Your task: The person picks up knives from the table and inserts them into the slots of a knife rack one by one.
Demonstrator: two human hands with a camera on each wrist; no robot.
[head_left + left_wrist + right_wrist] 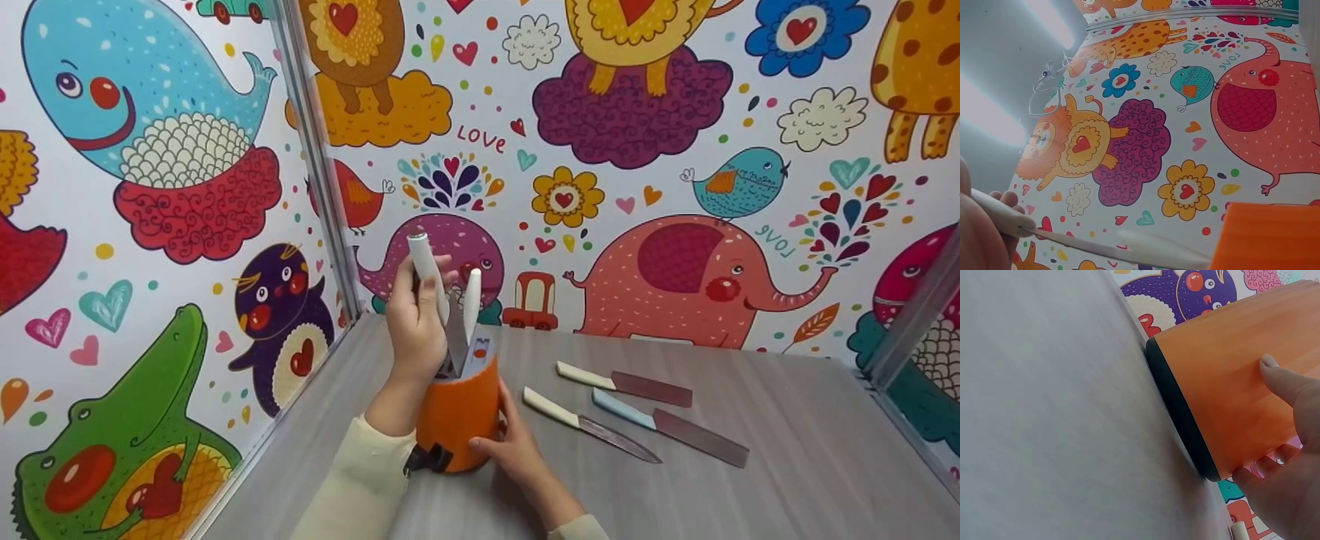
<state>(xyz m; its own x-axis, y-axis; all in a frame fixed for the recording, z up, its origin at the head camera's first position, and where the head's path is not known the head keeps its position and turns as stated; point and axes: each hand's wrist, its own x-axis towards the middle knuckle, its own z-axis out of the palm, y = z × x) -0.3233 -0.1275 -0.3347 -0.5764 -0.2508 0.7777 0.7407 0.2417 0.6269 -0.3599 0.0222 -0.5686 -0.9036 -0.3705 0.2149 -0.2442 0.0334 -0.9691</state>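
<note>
My left hand grips the white handle of a knife, held upright over the orange knife block. Its narrow blade slopes from the handle towards the block in the left wrist view, and the blade's lower end is hidden at the block's top. A second white-handled knife stands in the block just right of the held one. Low on the block's right side, my right hand holds it with thumb and fingers spread round the wall. The block's dark base rests on the table in the right wrist view.
Right of the block lie three knives on the grey table: a cream-handled cleaver, a blue-handled cleaver and a cream-handled pointed knife. Walls with cartoon animals enclose the table behind and at both sides.
</note>
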